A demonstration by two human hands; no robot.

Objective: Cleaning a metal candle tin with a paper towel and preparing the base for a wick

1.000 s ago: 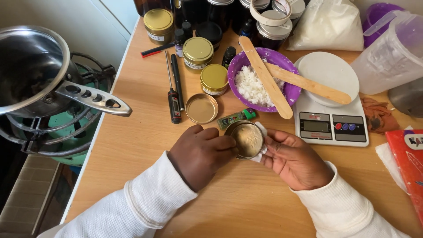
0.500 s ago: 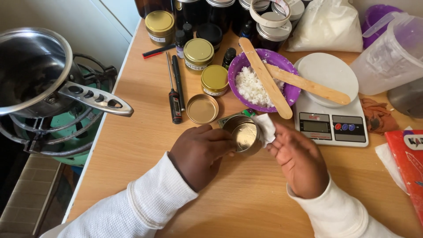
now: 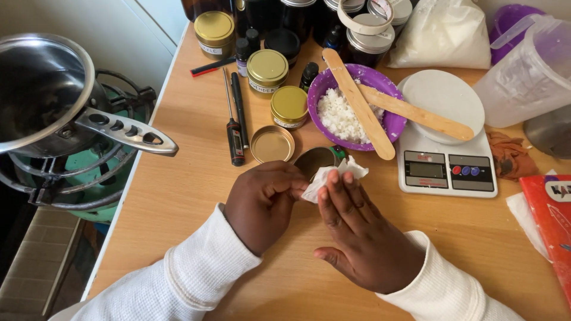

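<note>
Behind hands (image 3: pixel 262 202): purple bowl (image 3: pixel 389 122), gold lid (image 3: pixel 272 144), thermometer (image 3: pixel 236 128).

Wiping a small tin over a wooden counter
Left hand (image 3: pixel 264 202) grips the round tin (image 3: pixel 314 161); right hand (image 3: pixel 363 238) presses white tissue (image 3: pixel 331 175) against its rim, purple bowl (image 3: pixel 389 122) just beyond

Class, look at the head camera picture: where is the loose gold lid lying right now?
The loose gold lid lies open side up on the wooden table, just beyond the left hand, between the black probe thermometer and the purple bowl.
</note>
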